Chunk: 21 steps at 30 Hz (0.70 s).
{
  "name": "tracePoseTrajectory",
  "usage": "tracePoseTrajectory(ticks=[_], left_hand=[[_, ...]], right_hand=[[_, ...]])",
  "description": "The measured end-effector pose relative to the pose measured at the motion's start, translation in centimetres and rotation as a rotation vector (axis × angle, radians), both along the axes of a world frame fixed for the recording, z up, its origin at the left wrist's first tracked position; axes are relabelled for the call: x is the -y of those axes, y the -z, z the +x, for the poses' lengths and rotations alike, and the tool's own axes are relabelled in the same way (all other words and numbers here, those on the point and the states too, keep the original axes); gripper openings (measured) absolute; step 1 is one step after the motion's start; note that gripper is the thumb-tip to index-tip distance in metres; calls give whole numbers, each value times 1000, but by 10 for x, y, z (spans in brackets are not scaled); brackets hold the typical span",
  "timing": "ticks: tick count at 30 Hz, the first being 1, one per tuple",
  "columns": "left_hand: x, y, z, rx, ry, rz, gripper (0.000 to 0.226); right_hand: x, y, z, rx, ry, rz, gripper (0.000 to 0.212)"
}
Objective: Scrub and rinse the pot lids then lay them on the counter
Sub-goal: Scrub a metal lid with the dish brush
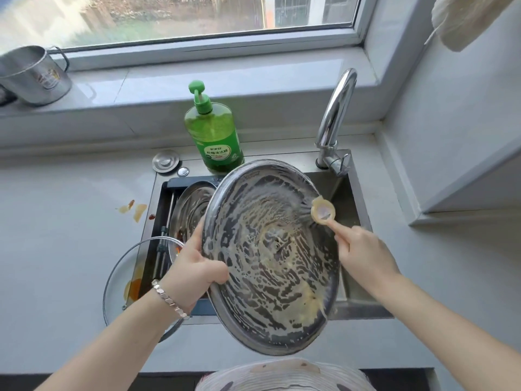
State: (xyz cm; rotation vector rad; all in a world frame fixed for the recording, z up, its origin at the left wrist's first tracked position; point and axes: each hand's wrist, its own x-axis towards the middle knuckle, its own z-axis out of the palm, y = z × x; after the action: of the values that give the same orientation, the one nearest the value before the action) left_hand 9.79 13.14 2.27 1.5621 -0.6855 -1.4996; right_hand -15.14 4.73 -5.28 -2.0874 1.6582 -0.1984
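Note:
A large steel pot lid (270,258) is tilted over the sink, its inner face streaked with soap foam. My left hand (194,266) grips its left rim. My right hand (363,255) holds the handle of a small round scrub brush (323,210), whose head touches the lid's upper right part. A second steel lid (191,204) lies in the sink behind it. A glass lid (124,277) with orange stains rests half on the counter, half over the sink's left edge.
A green dish-soap pump bottle (214,131) stands behind the sink (355,280), the chrome faucet (335,117) at its back right. A steel cup (36,74) sits on the windowsill. Food scraps (135,210) lie on the grey counter (56,235) to the left. A sink plug (165,161) lies nearby.

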Motion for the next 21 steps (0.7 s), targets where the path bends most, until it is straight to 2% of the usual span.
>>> tracePoseTrajectory(ticks=[3, 6, 9, 12, 14, 18, 21], left_hand=[[1, -2, -5, -30, -26, -7, 81], [10, -7, 10, 8, -134, -74, 79], [11, -8, 11, 80, -70, -97, 78], [11, -6, -1, 65, 6, -57, 79], [11, -6, -3, 41, -26, -43, 82], [11, -5, 5, 57, -79, -65, 77], [7, -4, 1, 49, -43, -56, 77]], right_hand=[[13, -3, 9, 59, 26, -90, 42], [-7, 8, 1, -41, -23, -3, 44], [-18, 16, -5, -116, -73, 111, 46], [9, 16, -2, -82, 2, -9, 46], [13, 14, -4, -137, -3, -71, 47], [-20, 17, -11, -361, -147, 29, 54], [-5, 18, -11, -327, -106, -15, 53]])
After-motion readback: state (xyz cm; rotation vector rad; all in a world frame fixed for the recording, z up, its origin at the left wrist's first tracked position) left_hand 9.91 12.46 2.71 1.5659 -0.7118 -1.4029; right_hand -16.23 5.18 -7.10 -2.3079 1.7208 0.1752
